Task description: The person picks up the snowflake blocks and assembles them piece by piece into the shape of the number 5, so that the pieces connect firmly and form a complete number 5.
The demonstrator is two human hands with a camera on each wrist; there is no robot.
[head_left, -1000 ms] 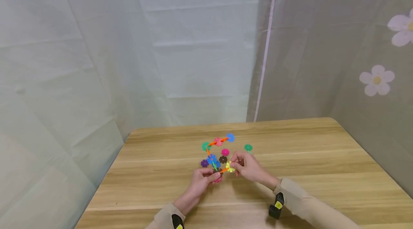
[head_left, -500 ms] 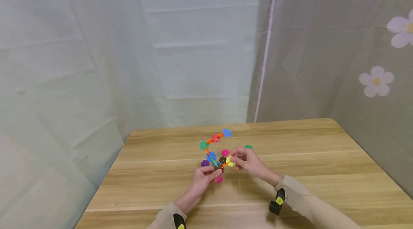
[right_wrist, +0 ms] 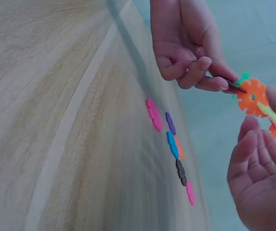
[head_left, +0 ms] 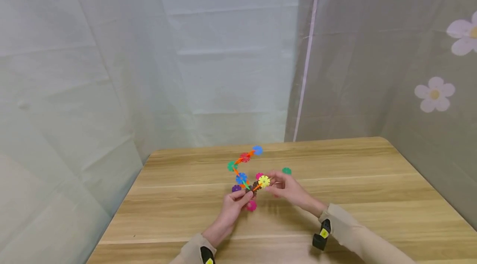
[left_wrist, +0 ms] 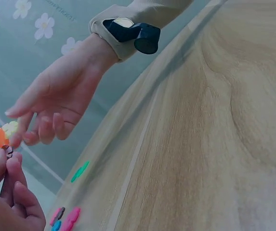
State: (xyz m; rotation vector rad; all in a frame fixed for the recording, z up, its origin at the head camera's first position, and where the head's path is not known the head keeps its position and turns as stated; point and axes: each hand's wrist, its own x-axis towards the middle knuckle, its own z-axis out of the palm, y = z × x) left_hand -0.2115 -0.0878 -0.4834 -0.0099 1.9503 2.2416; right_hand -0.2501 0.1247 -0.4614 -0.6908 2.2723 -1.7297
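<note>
In the head view my left hand (head_left: 230, 209) pinches a dark brown notched plastic disc (head_left: 251, 190) between thumb and fingertips. That disc belongs to a raised zigzag chain of interlocking discs, with blue (head_left: 241, 178), green (head_left: 232, 166) and red (head_left: 244, 157) ones and a blue disc (head_left: 257, 150) at the far end. From the brown disc an orange disc (right_wrist: 252, 97) leads to a yellow disc (head_left: 264, 181). My right hand (head_left: 288, 189) is beside the yellow disc, thumb and fingers spread around its edge without a visible pinch. Whether a fingertip touches it is unclear.
Loose discs lie on the wooden table (head_left: 179, 210): purple (head_left: 236, 188), pink (head_left: 251, 205), another pink partly behind my right hand, black (right_wrist: 181, 172), and green (head_left: 286, 171) farther right. Pale curtains hang behind the table.
The chain has risen and shifted slightly left and away with my left hand. My right thumb and fingers, earlier pinching the yellow disc, have loosened from it.
</note>
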